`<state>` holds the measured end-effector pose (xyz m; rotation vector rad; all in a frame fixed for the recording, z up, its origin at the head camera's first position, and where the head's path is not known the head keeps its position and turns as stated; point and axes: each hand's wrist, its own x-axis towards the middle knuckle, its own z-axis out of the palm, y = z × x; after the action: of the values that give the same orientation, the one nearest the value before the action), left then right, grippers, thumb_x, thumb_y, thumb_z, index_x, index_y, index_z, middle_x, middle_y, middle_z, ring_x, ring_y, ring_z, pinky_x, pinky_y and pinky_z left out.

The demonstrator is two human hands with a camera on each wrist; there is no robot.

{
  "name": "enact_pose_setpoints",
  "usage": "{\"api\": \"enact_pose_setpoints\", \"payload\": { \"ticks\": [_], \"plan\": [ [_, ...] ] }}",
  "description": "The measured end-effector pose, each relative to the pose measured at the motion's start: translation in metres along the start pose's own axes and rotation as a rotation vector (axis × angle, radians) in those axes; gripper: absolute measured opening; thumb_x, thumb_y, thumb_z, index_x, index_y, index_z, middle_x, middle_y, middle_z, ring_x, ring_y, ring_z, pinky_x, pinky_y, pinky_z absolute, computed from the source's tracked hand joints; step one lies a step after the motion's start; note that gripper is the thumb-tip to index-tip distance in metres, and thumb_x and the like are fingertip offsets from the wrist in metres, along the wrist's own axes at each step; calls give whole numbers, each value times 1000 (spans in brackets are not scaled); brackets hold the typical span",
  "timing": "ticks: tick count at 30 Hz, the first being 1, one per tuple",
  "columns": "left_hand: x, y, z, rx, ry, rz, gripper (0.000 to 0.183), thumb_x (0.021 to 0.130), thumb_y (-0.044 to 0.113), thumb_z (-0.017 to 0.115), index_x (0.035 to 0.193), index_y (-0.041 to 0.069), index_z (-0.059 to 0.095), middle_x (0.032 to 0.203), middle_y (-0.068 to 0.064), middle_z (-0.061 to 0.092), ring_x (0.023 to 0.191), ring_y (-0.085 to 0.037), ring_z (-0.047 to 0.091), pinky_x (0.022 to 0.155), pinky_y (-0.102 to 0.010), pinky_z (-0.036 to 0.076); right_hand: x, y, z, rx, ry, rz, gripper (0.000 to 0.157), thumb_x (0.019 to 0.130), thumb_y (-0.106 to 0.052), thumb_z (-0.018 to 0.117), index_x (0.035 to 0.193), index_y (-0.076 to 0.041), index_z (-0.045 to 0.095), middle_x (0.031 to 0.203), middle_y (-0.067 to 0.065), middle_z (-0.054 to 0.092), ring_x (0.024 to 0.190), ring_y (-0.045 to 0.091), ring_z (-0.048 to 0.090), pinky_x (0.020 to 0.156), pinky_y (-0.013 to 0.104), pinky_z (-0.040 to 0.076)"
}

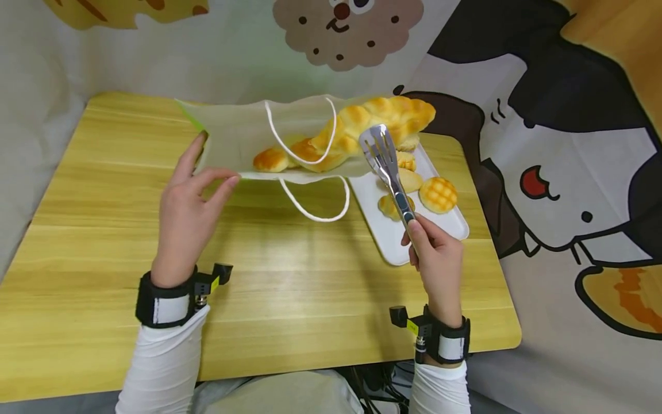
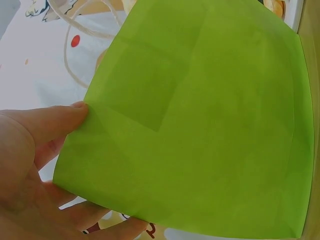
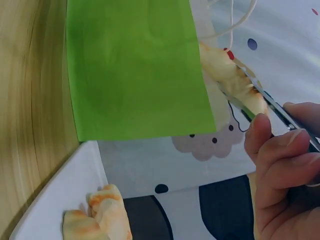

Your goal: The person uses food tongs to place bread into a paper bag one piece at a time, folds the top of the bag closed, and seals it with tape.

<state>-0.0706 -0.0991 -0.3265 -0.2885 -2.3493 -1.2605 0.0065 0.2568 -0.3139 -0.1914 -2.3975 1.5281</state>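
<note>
A bag (image 1: 233, 138), green outside and pale inside, stands with its mouth up and two white rope handles (image 1: 320, 218). My left hand (image 1: 188, 207) holds its left end, thumb at the near rim and a finger at the left edge. In my right hand (image 1: 437, 259) are metal tongs (image 1: 395, 184), which grip a long braided bread loaf (image 1: 403, 115). The loaf slants over the bag's right end, its lower left part within the mouth. A browned piece of bread (image 1: 271, 160) shows inside the bag; whether it is separate I cannot tell.
Right of the bag, a white tray (image 1: 390, 250) carries several breads, among them a round bun with a grid pattern (image 1: 438, 194). Printed cloth (image 1: 351, 40) hangs behind and beside the wooden table (image 1: 289, 299).
</note>
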Motion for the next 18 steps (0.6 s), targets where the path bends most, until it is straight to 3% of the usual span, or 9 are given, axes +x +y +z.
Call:
{"api": "enact_pose_setpoints", "payload": {
  "ticks": [9, 18],
  "plan": [
    [-1, 0, -1, 4, -2, -3, 19, 85, 16, 71, 92, -2, 72, 149, -6, 36, 133, -22, 33, 108, -48, 32, 9, -8, 4, -200, -140, -7, 30, 93, -40, 57, 99, -13, 70, 67, 8, 60, 43, 21, 45, 31, 26, 31],
    [-2, -1, 0, 8, -1, 10, 18, 83, 15, 72, 91, -2, 72, 149, -7, 37, 133, -23, 34, 107, -49, 34, 24, -23, 12, -283, -272, -8, 37, 92, -48, 55, 88, -15, 69, 62, 4, 59, 43, 19, 45, 32, 28, 31]
  ]
}}
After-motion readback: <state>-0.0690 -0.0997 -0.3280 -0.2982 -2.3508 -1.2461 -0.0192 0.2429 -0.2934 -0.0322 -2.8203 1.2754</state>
